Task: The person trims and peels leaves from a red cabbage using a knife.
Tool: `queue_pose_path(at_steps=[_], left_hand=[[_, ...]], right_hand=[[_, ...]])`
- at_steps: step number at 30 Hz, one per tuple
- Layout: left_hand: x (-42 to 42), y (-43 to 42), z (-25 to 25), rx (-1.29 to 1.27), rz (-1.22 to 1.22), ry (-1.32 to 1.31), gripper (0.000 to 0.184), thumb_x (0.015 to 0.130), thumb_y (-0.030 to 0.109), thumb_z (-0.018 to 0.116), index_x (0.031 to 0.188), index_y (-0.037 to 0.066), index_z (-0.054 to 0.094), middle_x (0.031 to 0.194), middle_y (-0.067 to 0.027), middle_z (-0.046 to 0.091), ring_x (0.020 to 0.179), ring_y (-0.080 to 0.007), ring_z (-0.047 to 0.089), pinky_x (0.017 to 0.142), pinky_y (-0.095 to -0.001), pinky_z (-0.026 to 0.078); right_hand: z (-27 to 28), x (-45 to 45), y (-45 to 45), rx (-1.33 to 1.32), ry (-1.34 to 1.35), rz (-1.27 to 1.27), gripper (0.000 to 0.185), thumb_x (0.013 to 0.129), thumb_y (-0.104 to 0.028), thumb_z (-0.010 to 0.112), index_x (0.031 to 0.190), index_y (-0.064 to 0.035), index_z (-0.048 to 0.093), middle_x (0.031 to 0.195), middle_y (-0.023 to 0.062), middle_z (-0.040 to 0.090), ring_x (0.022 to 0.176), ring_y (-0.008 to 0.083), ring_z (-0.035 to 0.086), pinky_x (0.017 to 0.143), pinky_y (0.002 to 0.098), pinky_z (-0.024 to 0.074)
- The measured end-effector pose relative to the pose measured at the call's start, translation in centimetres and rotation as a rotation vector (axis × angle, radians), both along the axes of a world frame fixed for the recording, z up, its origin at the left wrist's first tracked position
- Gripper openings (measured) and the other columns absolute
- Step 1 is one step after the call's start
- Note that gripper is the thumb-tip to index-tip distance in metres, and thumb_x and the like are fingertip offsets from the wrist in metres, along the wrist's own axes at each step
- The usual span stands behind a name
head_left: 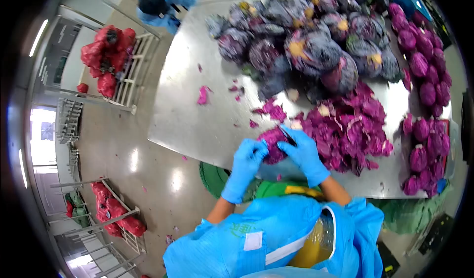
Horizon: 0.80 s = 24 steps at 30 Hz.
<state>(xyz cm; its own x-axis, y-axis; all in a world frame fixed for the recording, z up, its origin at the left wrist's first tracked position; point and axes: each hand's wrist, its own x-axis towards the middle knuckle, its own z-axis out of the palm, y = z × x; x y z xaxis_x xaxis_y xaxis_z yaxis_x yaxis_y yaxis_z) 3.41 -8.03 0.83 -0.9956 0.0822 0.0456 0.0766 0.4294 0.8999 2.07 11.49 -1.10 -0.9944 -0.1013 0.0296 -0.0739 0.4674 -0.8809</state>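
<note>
at the table's (177, 115) near edge, a cabbage (270, 145) is pinched by the curled fingers of the left hand (251, 155); its other side is gripped by the right hand (299, 152), beside the purple leaves (348, 130).

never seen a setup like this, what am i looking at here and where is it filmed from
There is no robot here, just a person in blue gloves and blue workwear. The single picture comes from a camera worn on their head, looking forward and down, so their body shows at the bottom.

The left hand and right hand hold a red cabbage between them, near the edge of a metal table. Something dark shows at the right hand's fingers, too small to identify.

Farther back on the table is a heap of cabbages with dark outer leaves. Beside the hands lies a pile of loose purple leaves, and smooth purple cabbage heads line the right side.
</note>
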Motion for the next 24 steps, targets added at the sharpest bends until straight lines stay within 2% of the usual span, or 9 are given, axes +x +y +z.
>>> queue_pose_path(at_steps=[3,9,10,13,14,17,18,21,24], left_hand=[[-0.1,-0.7,-1.3,0.238,-0.046,-0.118,0.007,0.085,0.001,0.067,0.088,0.002,0.06,0.084,-0.0022,0.055,0.075,-0.0103,0.052,0.069,-0.0248,0.045],[1.5,-1.3,-2.0,0.332,0.126,-0.332,0.008,0.094,0.011,0.06,0.09,0.004,0.059,0.086,-0.0021,0.055,0.067,-0.0084,0.05,0.06,-0.0231,0.044],[2.0,-1.7,-2.6,0.666,0.243,-0.398,0.01,0.096,0.013,0.059,0.099,0.003,0.06,0.087,-0.0023,0.056,0.068,-0.0091,0.051,0.059,-0.0244,0.045],[2.0,-3.5,-3.8,0.9,0.542,-0.284,0.013,0.095,0.013,0.061,0.104,0.003,0.061,0.09,-0.0029,0.061,0.071,-0.0087,0.054,0.063,-0.0237,0.048],[2.2,-3.9,-3.8,0.487,0.562,-0.205,0.031,0.094,0.016,0.062,0.122,0.004,0.057,0.104,-0.0068,0.064,0.079,-0.0134,0.057,0.072,-0.0261,0.05],[1.6,-1.7,-1.1,-0.068,0.366,0.128,0.046,0.093,0.019,0.064,0.135,0.006,0.05,0.116,-0.0098,0.06,0.093,-0.0189,0.057,0.085,-0.0312,0.049],[1.9,-1.1,0.3,-0.005,0.259,-0.011,0.056,0.091,0.017,0.065,0.143,0.012,0.045,0.136,-0.0122,0.047,0.116,-0.0225,0.049,0.101,-0.0364,0.041],[2.2,1.1,0.7,-0.158,0.001,0.096,0.058,0.087,0.016,0.069,0.141,0.012,0.049,0.13,-0.0133,0.05,0.113,-0.025,0.051,0.1,-0.0354,0.041],[3.1,2.6,-0.3,-0.257,0.165,0.186,0.053,0.081,0.003,0.071,0.132,0.009,0.058,0.117,-0.0121,0.057,0.106,-0.024,0.055,0.094,-0.0335,0.044]], right_hand=[[0.7,-0.1,0.1,0.007,-0.032,0.017,0.052,0.08,-0.029,0.075,0.127,-0.0106,0.06,0.109,0.0151,0.065,0.098,0.0296,0.064,0.087,0.0366,0.0514],[0.0,0.0,-0.3,-0.066,0.042,0.03,0.05,0.082,-0.03,0.073,0.126,-0.0093,0.061,0.112,0.0139,0.065,0.097,0.0301,0.064,0.085,0.0372,0.0517],[-0.5,-0.2,-0.1,-0.096,0.042,0.011,0.05,0.081,-0.032,0.075,0.122,-0.0069,0.062,0.11,0.0145,0.066,0.093,0.0288,0.065,0.082,0.0365,0.0517],[-0.9,-0.4,0.7,-0.162,-0.276,-0.092,0.05,0.079,-0.033,0.077,0.117,-0.0047,0.063,0.104,0.0147,0.066,0.088,0.0262,0.065,0.079,0.0353,0.0511],[-0.7,-0.4,0.5,-0.15,-0.279,-0.105,0.05,0.077,-0.034,0.079,0.114,-0.0037,0.064,0.097,0.0139,0.065,0.083,0.024,0.064,0.076,0.0348,0.0504],[0.2,-0.1,0.2,-0.132,-0.242,-0.113,0.051,0.077,-0.033,0.08,0.115,-0.0036,0.064,0.094,0.0131,0.065,0.082,0.024,0.063,0.075,0.035,0.0502],[0.2,-0.1,0.2,-0.132,-0.258,-0.11,0.053,0.077,-0.034,0.079,0.118,-0.004,0.063,0.096,0.0134,0.064,0.084,0.0241,0.063,0.077,0.0346,0.0504],[-0.3,0.1,0.1,-0.164,-0.202,-0.112,0.054,0.078,-0.033,0.079,0.121,-0.0049,0.062,0.098,0.0137,0.064,0.086,0.0241,0.064,0.079,0.0336,0.0505],[0.0,0.1,0.0,-0.087,-0.107,-0.088,0.053,0.08,-0.031,0.077,0.124,-0.0058,0.061,0.103,0.0148,0.064,0.091,0.028,0.064,0.08,0.0348,0.0512]])
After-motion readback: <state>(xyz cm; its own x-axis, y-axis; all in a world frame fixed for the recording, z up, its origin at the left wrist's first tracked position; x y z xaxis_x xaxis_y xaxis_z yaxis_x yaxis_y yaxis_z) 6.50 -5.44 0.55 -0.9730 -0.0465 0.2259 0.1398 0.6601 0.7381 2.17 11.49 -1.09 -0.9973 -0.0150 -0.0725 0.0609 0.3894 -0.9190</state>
